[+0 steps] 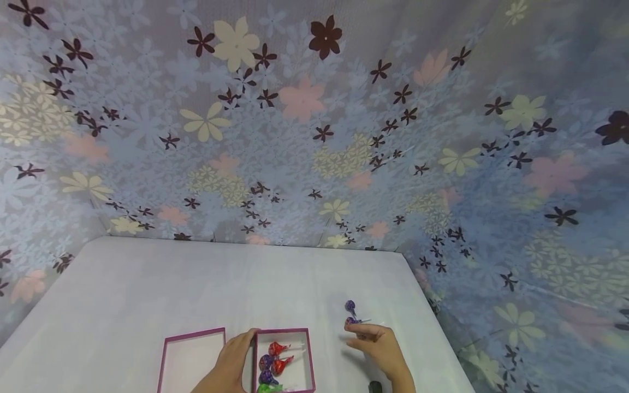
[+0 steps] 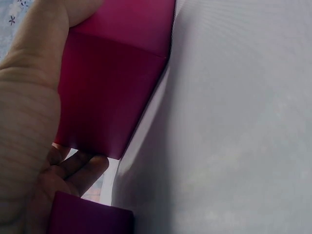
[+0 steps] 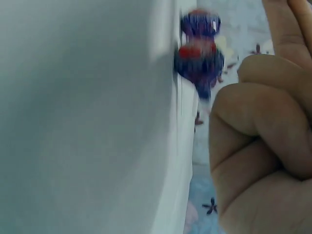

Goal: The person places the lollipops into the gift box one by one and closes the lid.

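We note left hand [image 1: 233, 358] gripping box [image 1: 310, 360] side, likely steadying it; five lollies [image 1: 277, 349] inside. Right hand [image 1: 381, 346] beside two purple lollies [image 1: 350, 306] on bench [image 1: 245, 295]; fingers [image 1: 372, 329] narrowly parted, nothing visible between; gap suits thin sticks [image 1: 366, 320].

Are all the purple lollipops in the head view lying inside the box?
No, a purple lollipop lies on the white table, outside the box.
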Available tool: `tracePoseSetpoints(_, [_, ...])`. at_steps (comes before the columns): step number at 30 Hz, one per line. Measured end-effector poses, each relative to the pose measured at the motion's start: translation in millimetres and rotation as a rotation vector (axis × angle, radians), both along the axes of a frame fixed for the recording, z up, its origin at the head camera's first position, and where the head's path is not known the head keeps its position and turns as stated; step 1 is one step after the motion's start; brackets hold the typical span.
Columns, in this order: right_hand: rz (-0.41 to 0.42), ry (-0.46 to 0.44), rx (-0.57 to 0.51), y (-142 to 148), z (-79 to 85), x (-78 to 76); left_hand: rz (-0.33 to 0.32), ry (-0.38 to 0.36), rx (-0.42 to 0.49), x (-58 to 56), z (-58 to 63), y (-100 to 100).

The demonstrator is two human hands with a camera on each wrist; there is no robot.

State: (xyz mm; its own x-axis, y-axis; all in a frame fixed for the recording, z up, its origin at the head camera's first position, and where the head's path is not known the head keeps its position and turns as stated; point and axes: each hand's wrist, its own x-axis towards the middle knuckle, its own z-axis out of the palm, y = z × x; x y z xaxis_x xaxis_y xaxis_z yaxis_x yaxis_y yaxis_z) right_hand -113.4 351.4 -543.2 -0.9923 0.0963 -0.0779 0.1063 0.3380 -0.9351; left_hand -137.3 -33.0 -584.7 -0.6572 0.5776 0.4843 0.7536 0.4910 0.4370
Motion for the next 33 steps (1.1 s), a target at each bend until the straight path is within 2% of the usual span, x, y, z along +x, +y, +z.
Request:
tracePoseSetpoints(5, [-0.042, -0.039, 0.011, 15.8, -2.7, 0.7, 0.008, -0.027, -0.022, 1.7, -1.3, -3.2])
tracePoseSetpoints(11, [-0.013, -0.03, 0.018, 22.3, -3.8, -1.5, 0.02, -0.087, -0.049, 3.4, 1.4, -4.0])
tracePoseSetpoints(13, [-0.005, -0.035, 0.026, 22.3, -3.8, -2.2, 0.013, -0.13, -0.048, 3.9, 2.5, -4.3])
tracePoseSetpoints(16, [-0.004, -0.037, 0.035, 21.9, -4.5, -2.9, 0.005, -0.145, -0.03, 3.9, 2.8, -3.4])
tracePoseSetpoints(25, [0.008, -0.017, 0.076, 21.1, -7.2, -4.8, 0.012, -0.005, 0.013, 1.1, -1.6, -1.2])
tracePoseSetpoints(33, [-0.012, -0.033, 0.065, 20.8, -7.5, -5.9, 0.001, 0.035, 0.007, 2.1, -3.4, -4.2])
